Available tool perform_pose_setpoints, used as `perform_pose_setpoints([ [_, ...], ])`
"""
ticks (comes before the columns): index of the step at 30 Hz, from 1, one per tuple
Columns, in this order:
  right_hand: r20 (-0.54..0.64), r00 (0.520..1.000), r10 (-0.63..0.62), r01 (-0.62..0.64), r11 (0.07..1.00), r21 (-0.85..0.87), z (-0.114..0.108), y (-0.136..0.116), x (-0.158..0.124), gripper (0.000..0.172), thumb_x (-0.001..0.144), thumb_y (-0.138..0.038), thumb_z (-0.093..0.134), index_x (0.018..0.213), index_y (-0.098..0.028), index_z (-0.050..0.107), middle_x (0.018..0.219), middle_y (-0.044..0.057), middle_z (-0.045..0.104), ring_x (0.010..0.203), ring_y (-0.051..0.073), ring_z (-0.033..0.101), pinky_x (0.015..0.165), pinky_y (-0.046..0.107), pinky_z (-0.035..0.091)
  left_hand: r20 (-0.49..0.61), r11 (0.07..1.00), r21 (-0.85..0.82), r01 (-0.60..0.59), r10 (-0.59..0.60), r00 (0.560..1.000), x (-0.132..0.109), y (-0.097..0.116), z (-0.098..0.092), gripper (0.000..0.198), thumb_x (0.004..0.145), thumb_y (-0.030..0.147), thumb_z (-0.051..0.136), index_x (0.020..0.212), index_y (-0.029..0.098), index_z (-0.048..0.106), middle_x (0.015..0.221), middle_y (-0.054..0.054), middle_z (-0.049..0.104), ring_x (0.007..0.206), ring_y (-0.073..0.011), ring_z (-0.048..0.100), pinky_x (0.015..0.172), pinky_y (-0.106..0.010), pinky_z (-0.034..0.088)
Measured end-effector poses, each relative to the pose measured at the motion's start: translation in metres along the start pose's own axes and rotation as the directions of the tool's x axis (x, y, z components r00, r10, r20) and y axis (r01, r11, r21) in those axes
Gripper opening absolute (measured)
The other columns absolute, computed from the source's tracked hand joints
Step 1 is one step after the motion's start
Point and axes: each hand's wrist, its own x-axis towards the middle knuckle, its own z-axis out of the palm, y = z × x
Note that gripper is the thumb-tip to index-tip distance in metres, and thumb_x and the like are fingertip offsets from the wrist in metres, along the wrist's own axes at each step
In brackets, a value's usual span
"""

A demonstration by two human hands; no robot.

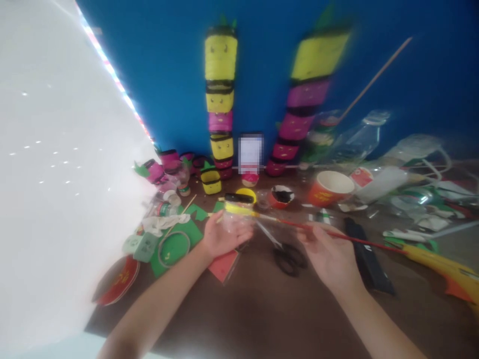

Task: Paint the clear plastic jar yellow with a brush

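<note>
My left hand (224,238) is closed around a clear plastic bottle piece (238,219), which has a black rim and a yellow painted band. My right hand (331,254) pinches the red handle of a paintbrush (290,223). The brush tip meets the yellow band. Just behind the bottle piece sits a yellow paint container (249,193), partly hidden by it. To its right is a small cup of black paint (282,196). Black-handled scissors (290,259) lie on the dark table (258,309) between my hands.
Stacks of yellow and magenta painted bottle pieces (220,55) stand against the blue wall. A phone (250,149) leans between them. A red paper cup (331,187), a black pouch (368,257) and clear bottles are on the right. Green paper (175,247) and tape lie left.
</note>
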Motion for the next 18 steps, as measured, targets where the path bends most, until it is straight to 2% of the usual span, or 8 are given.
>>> perform_pose_setpoints([
  [5, 0.005, 0.999, 0.039, -0.039, 0.999, -0.006, 0.008, 0.002, -0.005, 0.018, 0.062, -0.038, 0.077, 0.07, -0.024, 0.071, 0.066, 0.001, 0.068, 0.058, 0.013, 0.061, 0.052, 0.025, 0.049, 0.015, 1.0, 0.017, 0.008, -0.009, 1.0, 0.001, -0.001, -0.001, 0.051, 0.071, 0.044, 0.051, 0.104, 0.005, 0.06, 0.097, -0.017, 0.068, 0.086, -0.0219, 0.064, 0.088, -0.034, 0.039],
  [12, -0.074, 0.997, -0.005, 0.004, 1.0, -0.001, -0.003, 0.0, 0.005, 0.016, 0.06, -0.034, 0.079, 0.068, -0.023, 0.07, 0.066, 0.0, 0.068, 0.058, 0.01, 0.061, 0.052, 0.021, 0.05, 0.01, 0.999, 0.009, -0.036, 0.036, 0.999, 0.0, 0.0, -0.002, 0.061, 0.069, 0.046, 0.052, 0.114, 0.005, 0.055, 0.093, -0.016, 0.067, 0.084, -0.0227, 0.063, 0.084, -0.035, 0.041],
  [15, -0.114, 0.992, -0.053, 0.054, 0.999, 0.005, -0.006, -0.001, 0.01, 0.017, 0.06, -0.035, 0.078, 0.067, -0.023, 0.069, 0.065, 0.0, 0.068, 0.059, 0.011, 0.062, 0.052, 0.022, 0.05, -0.046, 0.99, -0.057, -0.13, 0.128, 0.991, 0.001, 0.0, -0.002, 0.059, 0.069, 0.045, 0.054, 0.115, 0.006, 0.054, 0.093, -0.014, 0.066, 0.084, -0.0209, 0.061, 0.082, -0.033, 0.042],
  [18, -0.196, 0.974, -0.116, 0.091, 0.987, -0.13, -0.006, 0.001, 0.015, 0.021, 0.063, -0.039, 0.076, 0.069, -0.02, 0.069, 0.066, 0.002, 0.069, 0.058, 0.012, 0.062, 0.054, 0.024, 0.051, -0.133, 0.958, -0.139, -0.25, 0.232, 0.964, 0.004, 0.001, -0.001, 0.055, 0.071, 0.045, 0.055, 0.111, 0.008, 0.055, 0.089, -0.011, 0.064, 0.08, -0.0182, 0.06, 0.078, -0.03, 0.044],
])
